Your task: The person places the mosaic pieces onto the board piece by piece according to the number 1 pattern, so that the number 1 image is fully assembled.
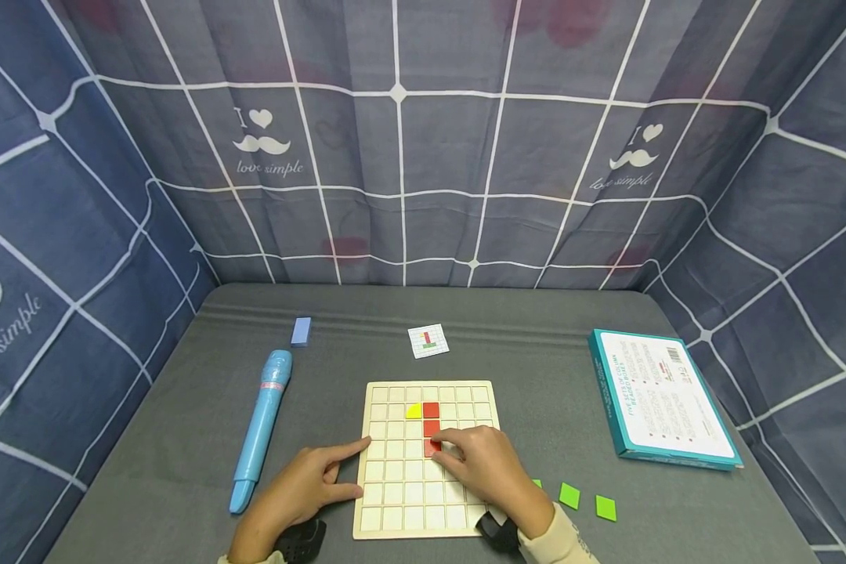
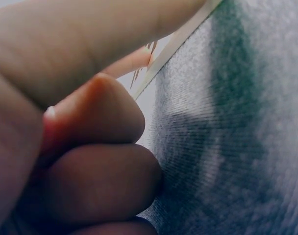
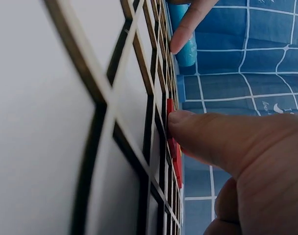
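Note:
A pale wooden grid board (image 1: 395, 495) lies on the grey table. My left hand (image 1: 303, 487) touches its left edge with thumb and index finger spread apart; the other fingers are curled under, as the left wrist view shows. Over the middle column, my right hand (image 1: 485, 468) pinches a red square tile (image 1: 429, 449) between thumb and index finger. In the right wrist view the thumb presses on this red tile (image 3: 169, 108) at the grid. Two more red tiles (image 1: 431, 419) sit in the cells above it, beside a yellow piece (image 1: 413, 410).
Green tiles (image 1: 569, 495) lie right of the board, one partly behind my right wrist. A small pattern card (image 1: 428, 341) is beyond the board. Left are a light blue microphone-shaped tube (image 1: 261, 431) and a small blue block (image 1: 301, 331). A teal box (image 1: 666, 395) stands right.

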Tool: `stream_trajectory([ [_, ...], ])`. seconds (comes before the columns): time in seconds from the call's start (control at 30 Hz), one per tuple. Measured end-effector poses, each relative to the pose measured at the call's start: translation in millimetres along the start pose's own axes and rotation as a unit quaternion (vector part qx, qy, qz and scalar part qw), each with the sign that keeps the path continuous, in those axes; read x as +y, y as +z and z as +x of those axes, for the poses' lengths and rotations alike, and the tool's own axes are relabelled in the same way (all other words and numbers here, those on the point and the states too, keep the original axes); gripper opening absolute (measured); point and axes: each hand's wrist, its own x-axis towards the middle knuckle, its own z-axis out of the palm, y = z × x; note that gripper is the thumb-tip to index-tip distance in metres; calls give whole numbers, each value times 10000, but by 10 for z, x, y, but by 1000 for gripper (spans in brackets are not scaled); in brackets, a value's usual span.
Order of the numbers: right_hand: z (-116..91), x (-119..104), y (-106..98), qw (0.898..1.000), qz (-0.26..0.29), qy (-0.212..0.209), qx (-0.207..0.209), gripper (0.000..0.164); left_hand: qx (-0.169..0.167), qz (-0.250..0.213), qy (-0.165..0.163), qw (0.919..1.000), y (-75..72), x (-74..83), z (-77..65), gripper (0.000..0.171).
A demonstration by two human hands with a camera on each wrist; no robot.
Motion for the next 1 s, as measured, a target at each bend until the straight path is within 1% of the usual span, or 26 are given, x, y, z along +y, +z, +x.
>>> stream_trajectory([
  [0.23,-3,12,16,10000,12,-52,62,11,6,6,25,10000,-6,3,-2,67],
  [0.43,-18,13,13,9999,116,-5,-48,9,27,70,31,10000,8,-12,4,67],
  [0.6,-60,3,-31,9999,100,81,-76,7,42,69,54,10000,14,-14,3,67],
  [0.73,-141,15,-99,9997,198,164,31,5,43,68,72,9999,14,-12,-3,67],
  [0.87,-253,73,-172,9990,329,230,173,7,47,49,44,10000,13,-9,0,67],
  [1.0,-389,140,-266,9979,401,450,219,9,47,43,45,10000,10,-15,0,67],
])
